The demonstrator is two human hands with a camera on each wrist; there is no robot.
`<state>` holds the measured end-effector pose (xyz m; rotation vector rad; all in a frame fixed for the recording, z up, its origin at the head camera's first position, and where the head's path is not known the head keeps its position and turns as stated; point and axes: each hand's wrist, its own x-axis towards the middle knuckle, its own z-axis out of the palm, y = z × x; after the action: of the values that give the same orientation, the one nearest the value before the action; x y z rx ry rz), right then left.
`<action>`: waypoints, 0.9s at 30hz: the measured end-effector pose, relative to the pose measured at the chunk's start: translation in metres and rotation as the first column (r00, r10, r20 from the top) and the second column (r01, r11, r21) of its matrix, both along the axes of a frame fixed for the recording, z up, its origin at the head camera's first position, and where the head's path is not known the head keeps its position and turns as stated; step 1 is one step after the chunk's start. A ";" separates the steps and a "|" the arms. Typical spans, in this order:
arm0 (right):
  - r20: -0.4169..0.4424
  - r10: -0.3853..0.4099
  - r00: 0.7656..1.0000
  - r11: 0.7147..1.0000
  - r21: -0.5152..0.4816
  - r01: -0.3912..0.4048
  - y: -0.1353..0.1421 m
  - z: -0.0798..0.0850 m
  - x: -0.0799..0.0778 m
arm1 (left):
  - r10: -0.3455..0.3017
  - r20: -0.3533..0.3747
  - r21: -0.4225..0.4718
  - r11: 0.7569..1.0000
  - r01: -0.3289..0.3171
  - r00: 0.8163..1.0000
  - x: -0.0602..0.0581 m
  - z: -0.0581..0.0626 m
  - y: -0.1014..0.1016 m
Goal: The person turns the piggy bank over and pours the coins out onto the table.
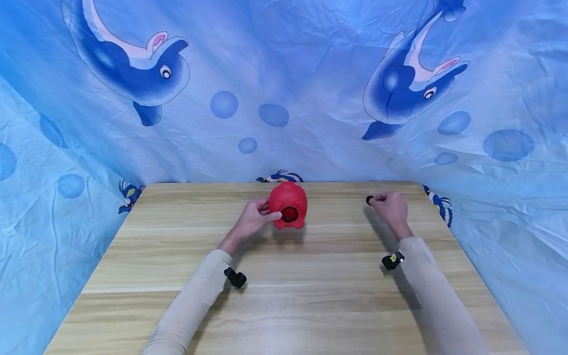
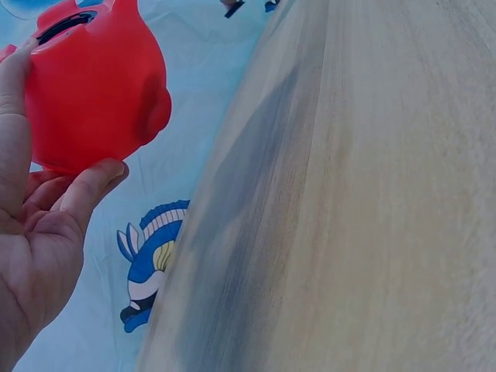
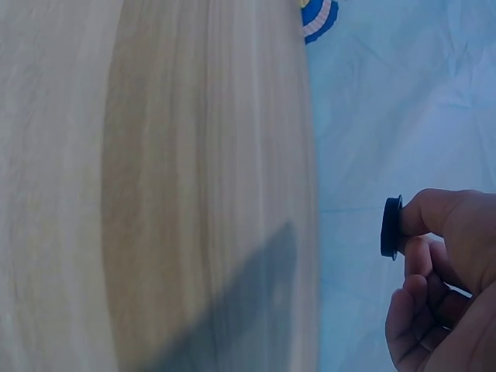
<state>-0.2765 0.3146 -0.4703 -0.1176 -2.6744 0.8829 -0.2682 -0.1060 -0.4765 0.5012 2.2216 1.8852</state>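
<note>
My left hand (image 1: 254, 217) grips a red piggy bank (image 1: 284, 197) by its left side, with the thumb beside a round, dark-rimmed hole (image 1: 290, 214) that faces me. In the left wrist view the bank (image 2: 93, 93) is held up above the table's edge, fingers underneath and thumb by the black-rimmed opening (image 2: 66, 27). Well off to the right, my right hand (image 1: 392, 209) pinches a small round black plug (image 3: 390, 227) between thumb and fingertips. The plug has a thin flange on one side. Its other fingers (image 3: 411, 310) are curled in below.
A wood-grain table (image 1: 301, 305) lies beneath both hands, and their shadows fall on it. Behind and beside it hangs a blue cloth (image 1: 310, 98) printed with dolphins and bubbles. Small black cameras (image 1: 235, 278) are strapped to both wrists.
</note>
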 end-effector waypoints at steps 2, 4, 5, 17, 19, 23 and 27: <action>0.028 -0.014 1.000 1.000 0.000 0.014 0.003 -0.002 0.000 | -0.005 0.008 0.001 1.000 0.005 1.000 0.001 0.002 0.001; 0.052 -0.026 0.998 1.000 0.005 0.026 0.005 -0.003 0.000 | -0.010 0.013 0.000 1.000 0.010 1.000 0.004 0.007 0.001; 0.061 -0.029 0.998 1.000 0.004 0.029 0.006 -0.004 0.000 | -0.012 0.015 0.000 1.000 0.012 1.000 0.006 0.010 0.001; 0.153 -0.047 0.987 0.999 0.019 0.044 0.014 -0.010 0.001 | -0.009 -0.004 0.004 1.000 0.009 1.000 0.017 0.024 0.002; 0.164 -0.042 0.986 0.999 0.023 0.039 0.014 -0.011 0.002 | -0.006 -0.002 0.002 1.000 0.006 1.000 0.016 0.024 0.002; 0.206 -0.038 0.978 0.999 0.029 0.033 0.016 -0.014 0.002 | -0.008 0.001 0.003 1.000 0.008 1.000 0.016 0.024 0.002; 0.238 -0.046 0.970 0.999 0.040 0.037 0.018 -0.015 0.003 | -0.011 0.003 0.006 1.000 0.011 1.000 0.016 0.023 0.002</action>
<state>-0.2733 0.3322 -0.4856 -0.2885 -2.8958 0.8574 -0.2523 -0.1042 -0.4531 0.5110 2.2075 1.8861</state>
